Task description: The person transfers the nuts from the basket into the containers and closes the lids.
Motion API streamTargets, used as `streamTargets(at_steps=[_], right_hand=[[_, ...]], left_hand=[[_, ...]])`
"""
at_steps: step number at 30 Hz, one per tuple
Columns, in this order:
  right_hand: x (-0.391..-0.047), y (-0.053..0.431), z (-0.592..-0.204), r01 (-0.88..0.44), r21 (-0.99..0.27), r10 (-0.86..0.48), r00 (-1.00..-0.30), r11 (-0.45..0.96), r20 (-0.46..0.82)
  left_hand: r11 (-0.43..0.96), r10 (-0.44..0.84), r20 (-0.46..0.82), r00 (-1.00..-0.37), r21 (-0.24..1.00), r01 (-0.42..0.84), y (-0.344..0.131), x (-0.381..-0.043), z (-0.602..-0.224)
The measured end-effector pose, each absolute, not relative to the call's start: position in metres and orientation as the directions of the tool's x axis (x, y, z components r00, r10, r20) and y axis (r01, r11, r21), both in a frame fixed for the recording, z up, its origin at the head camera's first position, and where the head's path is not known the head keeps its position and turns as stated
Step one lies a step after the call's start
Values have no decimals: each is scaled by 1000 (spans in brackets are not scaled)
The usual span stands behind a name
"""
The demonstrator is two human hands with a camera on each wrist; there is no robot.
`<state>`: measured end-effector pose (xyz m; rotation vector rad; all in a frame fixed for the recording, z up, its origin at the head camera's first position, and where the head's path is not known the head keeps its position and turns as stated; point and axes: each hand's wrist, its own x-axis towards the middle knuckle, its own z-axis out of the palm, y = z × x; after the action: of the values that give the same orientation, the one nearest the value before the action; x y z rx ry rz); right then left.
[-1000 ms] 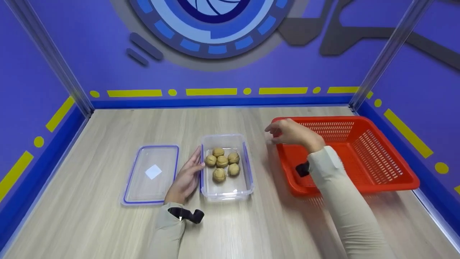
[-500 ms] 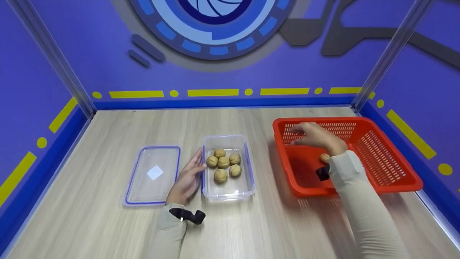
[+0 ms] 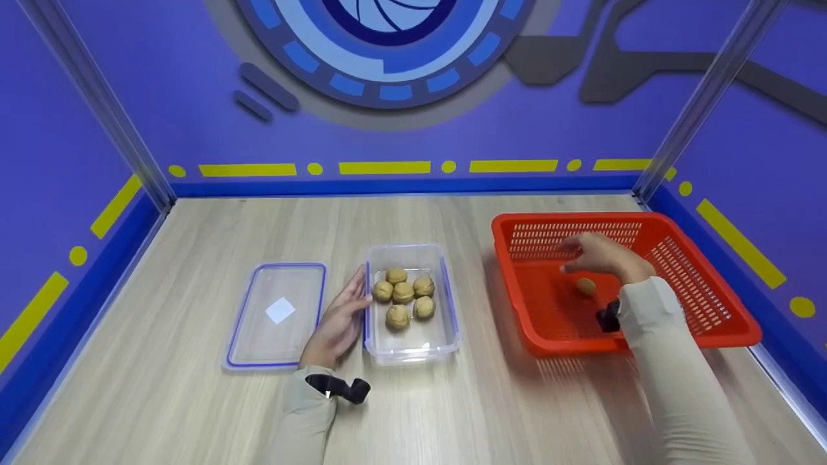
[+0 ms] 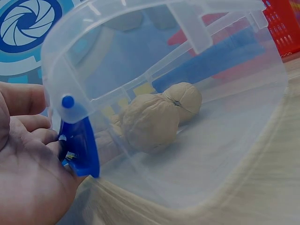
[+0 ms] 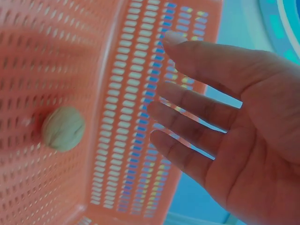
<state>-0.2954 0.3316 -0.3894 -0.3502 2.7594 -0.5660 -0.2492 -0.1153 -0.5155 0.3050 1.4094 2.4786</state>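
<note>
Several walnuts (image 3: 402, 292) lie in a clear plastic food container (image 3: 434, 332) at the middle of the table. Against the container's left side rests my left hand (image 3: 336, 326), its thumb at the rim and its fingers along the wall by the blue latch (image 4: 83, 145). My right hand (image 3: 607, 257) hovers inside the red basket (image 3: 517, 310), fingers loosely spread and holding nothing. Below it, a single walnut (image 3: 586, 287) sits on the basket's floor, apart from the fingers; the same walnut (image 5: 63, 129) shows in the right wrist view.
A clear lid (image 3: 274, 336) with a blue seal and a white label lies flat left of my left hand. Purple-blue panels (image 3: 413, 142) wall the table (image 3: 452, 413) at the back and sides. The basket's raised rim surrounds my right hand.
My right hand has moved right from the basket's left edge to inside it, and the walnut there has come into sight. My left hand has stayed at the container.
</note>
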Motion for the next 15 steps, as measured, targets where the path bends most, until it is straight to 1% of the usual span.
streamTargets(at_steps=[15], right_hand=[[-292,353,-399,-42,-372,-209,-882,927,-422]], left_hand=[[-497,326,42,-945,858,-133,-114,-248,-515]])
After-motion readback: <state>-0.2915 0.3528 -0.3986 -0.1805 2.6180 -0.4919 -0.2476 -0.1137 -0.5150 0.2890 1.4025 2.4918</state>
